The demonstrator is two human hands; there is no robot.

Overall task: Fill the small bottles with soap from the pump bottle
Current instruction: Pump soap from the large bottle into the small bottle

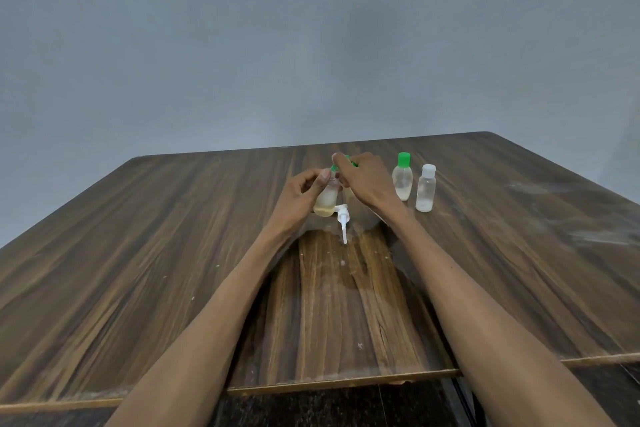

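Above the table (173,253), fingers (320,180) grip a small bottle (326,199)

Green-capped bottle (402,176), white-capped bottle (426,188), white pump (343,221), brown wood-grain table (138,253)

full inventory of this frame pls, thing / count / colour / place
small bottle in hand: 1, clear with yellowish soap at the bottom, held over table centre
green cap: 1, green, at that bottle's neck, under the right fingers
pump head: 1, white, lying on the table just below the held bottle
green-capped bottle: 1, clear, partly filled, standing right of the hands
white-capped bottle: 1, clear, standing rightmost
table: 1, brown wood grain, fills lower frame
wall: 1, grey, behind
left hand: grips held bottle
right hand: pinches green cap
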